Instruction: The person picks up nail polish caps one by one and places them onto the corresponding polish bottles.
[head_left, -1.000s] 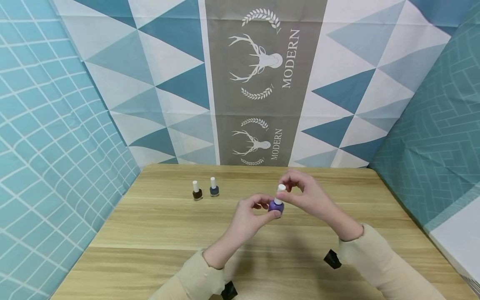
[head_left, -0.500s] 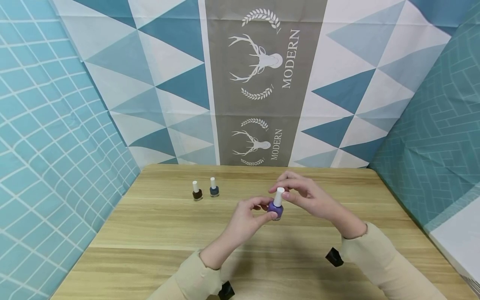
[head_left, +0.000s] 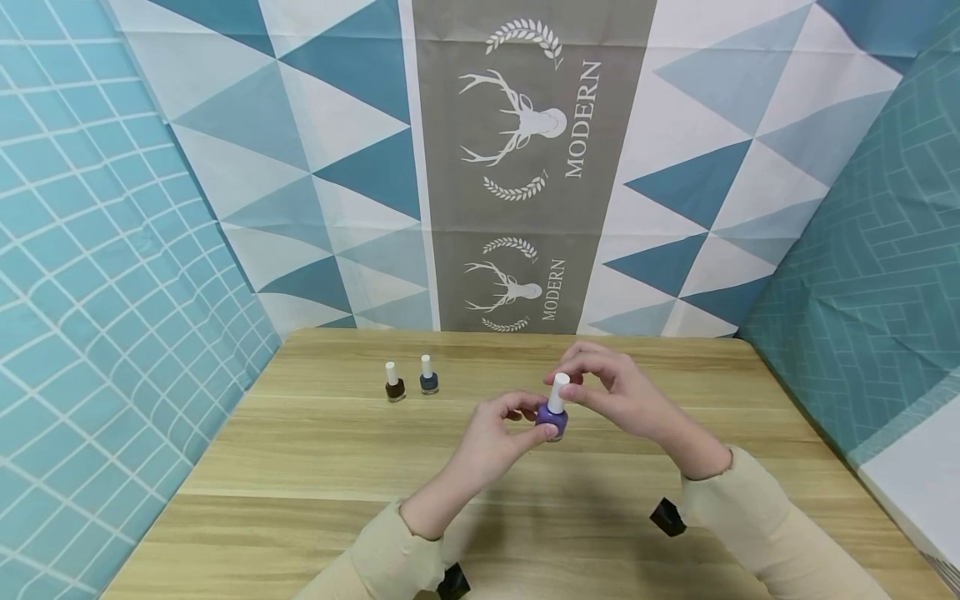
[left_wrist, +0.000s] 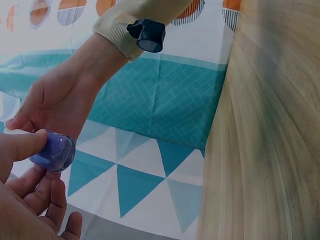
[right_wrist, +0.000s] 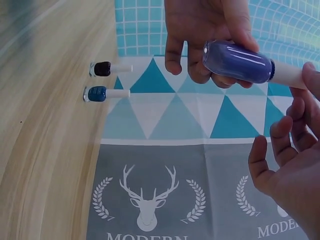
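Note:
A bottle of purple nail polish (head_left: pixel 552 420) with a tall white cap (head_left: pixel 558 393) is held above the table, slightly tilted. My left hand (head_left: pixel 492 433) pinches its glass body between thumb and fingers. At the cap, my right hand (head_left: pixel 617 392) has thumb and index finger on either side of it. The right wrist view shows the thumb (right_wrist: pixel 311 79) against the cap (right_wrist: pixel 289 75), with the other fingers loosely bent below. In the left wrist view the purple bottle (left_wrist: pixel 56 152) shows its base, while the left hand hides most of the cap.
Two more nail polish bottles stand upright at the table's back left, a dark brown one (head_left: pixel 394 388) and a dark blue one (head_left: pixel 428 382). The wooden table (head_left: pixel 300 467) ends at a patterned cloth backdrop (head_left: pixel 510 208). A white object (head_left: pixel 911 483) borders the right side.
Half a second ago the right index finger was lifted off the cap; now finger and thumb are back around it. The left hand keeps its grip with the bottle almost still.

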